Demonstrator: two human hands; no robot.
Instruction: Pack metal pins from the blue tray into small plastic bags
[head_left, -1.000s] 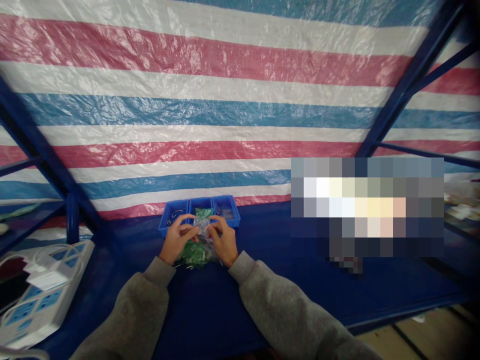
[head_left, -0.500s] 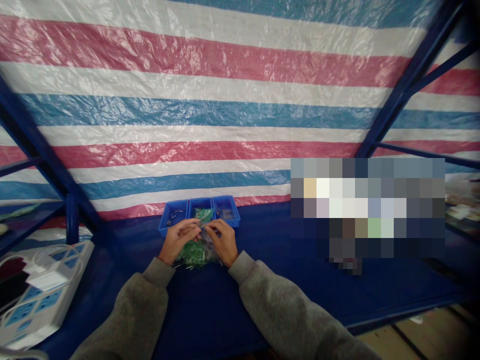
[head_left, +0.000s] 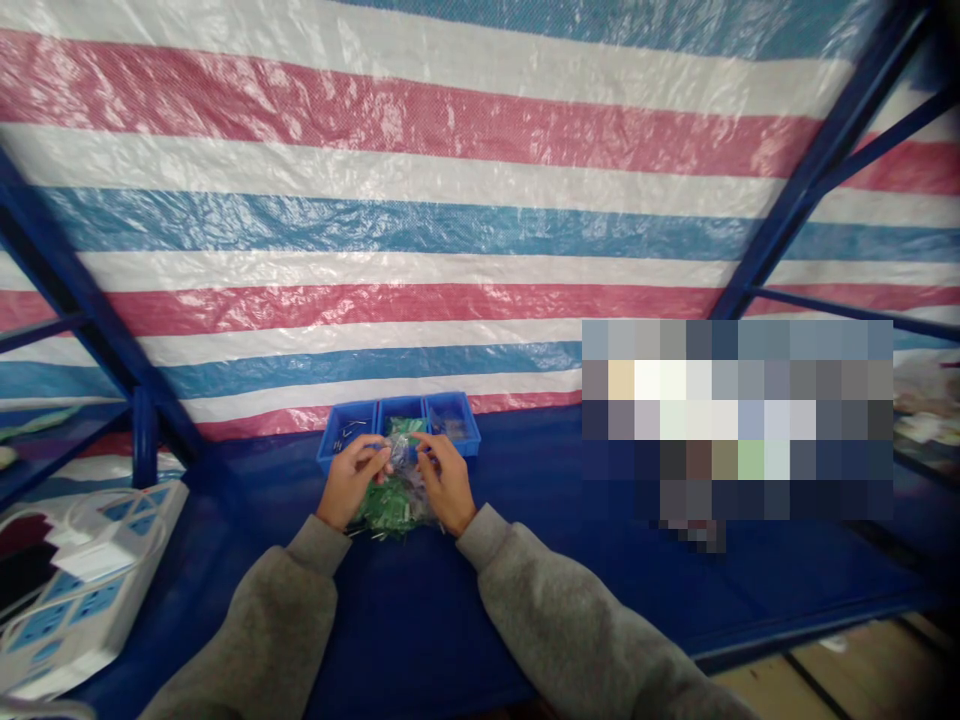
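Note:
Between my hands, just in front of the blue tray [head_left: 471,447], is a small clear plastic bag [head_left: 400,452]. My left hand [head_left: 351,482] pinches its left side between thumb and fingers. On the other side my right hand [head_left: 448,482] has its fingers curled, with thumb and index at the bag's right edge. Below lies a pile of green and clear small packets [head_left: 388,508], partly covered by the hands. The tray has three compartments: small dark metal pieces [head_left: 349,435] at left, green packets [head_left: 407,428] in the middle, greyish clear packets [head_left: 448,425] at right.
A white power strip [head_left: 97,600] with plugs and cables lies at the left of the blue tabletop [head_left: 420,630]. Blue metal posts [head_left: 817,170] stand at both sides, before a striped plastic sheet [head_left: 450,230]. A pixelated area covers the right.
The hands first held the clear bag spread, then drew together so it barely showed. Now they are slightly farther apart and the bag shows again. Tray and pile stay put.

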